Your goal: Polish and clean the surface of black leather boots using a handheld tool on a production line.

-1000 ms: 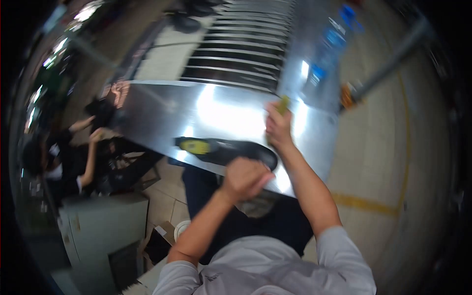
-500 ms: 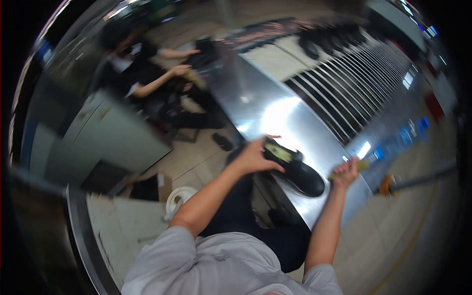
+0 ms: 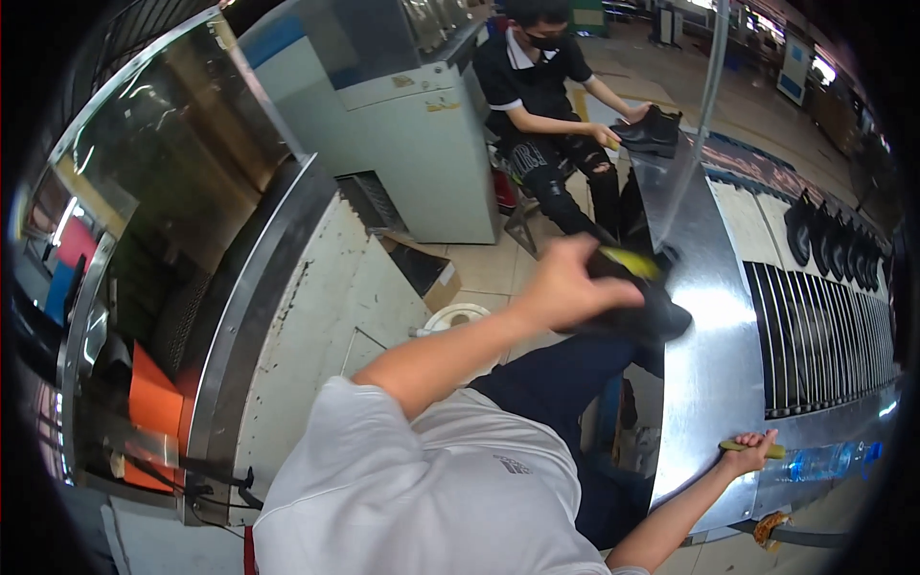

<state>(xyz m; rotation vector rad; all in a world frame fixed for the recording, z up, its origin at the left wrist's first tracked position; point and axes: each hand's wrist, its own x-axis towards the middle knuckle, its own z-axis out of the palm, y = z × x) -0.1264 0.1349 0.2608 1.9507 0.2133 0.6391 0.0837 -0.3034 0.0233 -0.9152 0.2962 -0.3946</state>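
My left hand (image 3: 565,287) is closed around the upper end of a black boot (image 3: 656,314), with a yellow-green patch showing near its opening. Both are smeared by motion, and the boot hangs above my legs at the left edge of the steel table (image 3: 709,393), its toe pointing right. My right hand (image 3: 747,456) grips a short yellowish-green stick-like tool (image 3: 774,450) over the near right part of that table. Both ends of the tool stick out of the fist; what kind it is cannot be made out.
Across the table's far end a seated person (image 3: 546,105) holds another black boot (image 3: 654,132). Several black boots (image 3: 800,230) stand beside a slatted rack (image 3: 815,326) on the right. A water bottle (image 3: 824,462) lies by my right hand. A glass-sided machine (image 3: 182,144) and white bucket (image 3: 455,318) are left.
The view has swung to the left. My left hand has carried the boot off to the left, from over the table to its edge. The right hand keeps its hold on the tool.
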